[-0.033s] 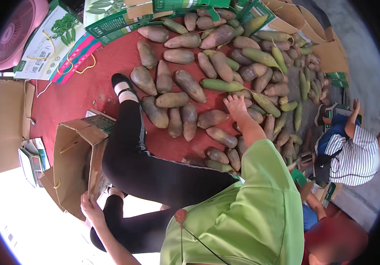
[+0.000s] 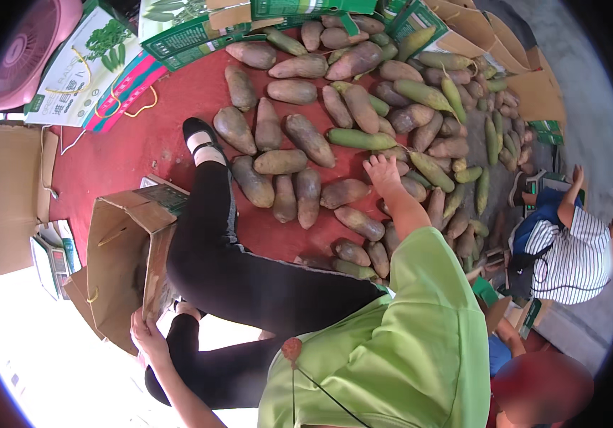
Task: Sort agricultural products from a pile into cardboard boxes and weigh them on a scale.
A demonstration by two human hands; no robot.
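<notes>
My left hand [image 2: 150, 338] pinches the rim of an open cardboard box [image 2: 122, 221], which stands tilted beside my leg. My right hand [image 2: 385, 175] reaches over the near side of a pile of green radishes, its fingers spread and apart. The fingertips lie just below a long green radish [image 2: 360, 138] and beside a brownish one [image 2: 345, 192]. Whether they touch a radish beneath them I cannot tell. Many radishes in the pile are purple-brown, such as this plump one [image 2: 308, 140] close to my foot; others are plain green.
Green and white cartons [image 2: 199, 44] line the far edge of the red floor covering [image 2: 146, 139]. A pink basin [image 2: 34, 53] sits at the far left, above a cardboard sheet [image 2: 3, 200]. Two other people work at the right, one in a striped shirt [image 2: 570, 250].
</notes>
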